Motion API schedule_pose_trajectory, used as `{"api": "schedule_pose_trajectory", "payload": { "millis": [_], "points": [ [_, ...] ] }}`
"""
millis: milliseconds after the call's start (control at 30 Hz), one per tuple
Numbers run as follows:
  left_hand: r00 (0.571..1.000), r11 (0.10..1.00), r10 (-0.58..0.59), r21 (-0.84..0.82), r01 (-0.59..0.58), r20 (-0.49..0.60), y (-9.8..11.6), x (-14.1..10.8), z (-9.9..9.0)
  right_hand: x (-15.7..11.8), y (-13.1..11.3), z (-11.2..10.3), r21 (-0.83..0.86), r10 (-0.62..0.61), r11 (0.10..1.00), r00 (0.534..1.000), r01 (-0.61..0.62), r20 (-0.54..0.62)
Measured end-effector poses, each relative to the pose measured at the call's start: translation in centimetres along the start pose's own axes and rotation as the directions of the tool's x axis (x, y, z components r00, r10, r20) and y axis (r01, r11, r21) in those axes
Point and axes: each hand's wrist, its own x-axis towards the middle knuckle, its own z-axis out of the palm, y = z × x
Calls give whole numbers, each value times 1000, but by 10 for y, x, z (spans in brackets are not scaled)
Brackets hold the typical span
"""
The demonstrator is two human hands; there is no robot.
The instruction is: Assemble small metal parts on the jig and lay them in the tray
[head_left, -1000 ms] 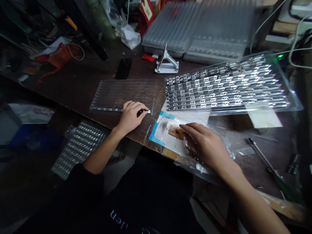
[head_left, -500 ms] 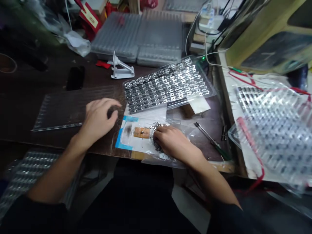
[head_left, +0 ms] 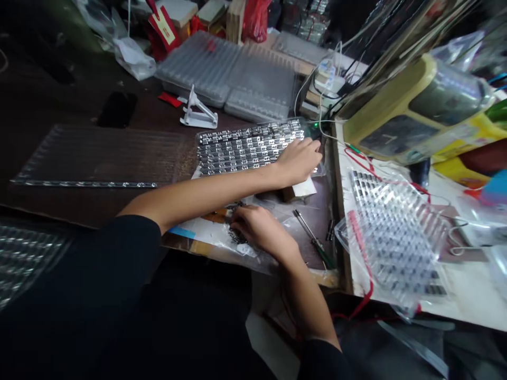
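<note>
My left hand reaches across my body and lies on the far right end of a clear plastic tray packed with rows of metal connectors. Its fingers hide what they touch. My right hand rests on a small heap of dark metal parts on a white paper sheet, beside an orange-brown strip. A clear plastic bag lies under that hand. To the left, a ribbed clear tray has a row of connectors along its near edge.
A screwdriver and a metal tool lie right of my right hand. Stacked clear trays, a white stand and a black phone stand behind. Right of the bench edge lie a clear tray of dark parts and a yellow machine.
The view has swung right. My left hand has moved from the ribbed tray across to the connector tray. My right hand stays at the heap of parts, and the connector tray sits at a different angle.
</note>
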Motion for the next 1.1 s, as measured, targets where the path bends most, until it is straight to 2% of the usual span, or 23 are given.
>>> {"api": "schedule_pose_trajectory", "payload": {
  "millis": [100,200,300,400,500,600,700,900,1100],
  "points": [
    [999,998,-41,-56,41,-1,5,-8,-9,1,2,2,67,-48,997,999,49,-21],
    [999,967,-47,-250,50,17,4,-39,-42,2,4,2,101,-40,994,997,47,-67],
    [995,923,-84,-373,95,44,2,-94,-82,2,6,0,108,-7,994,992,21,-129],
    [969,895,-246,-382,229,3,-5,-161,-106,2,7,-1,122,-1,992,980,26,-197],
    [906,846,-422,-365,389,-12,-19,-221,-107,3,7,1,130,5,991,971,27,-240],
    [868,803,-496,-381,459,0,-29,-258,-95,6,6,3,133,31,991,975,-2,-221],
    [862,801,-507,-367,472,2,-32,-271,-85,9,5,6,139,50,990,971,-18,-232],
    [866,827,-499,-307,472,-15,-31,-272,-77,12,0,11,142,27,990,966,10,-258],
    [906,887,-419,-237,395,-56,-26,-273,-74,15,-4,17,108,24,994,979,-2,-203]
  ]
}}
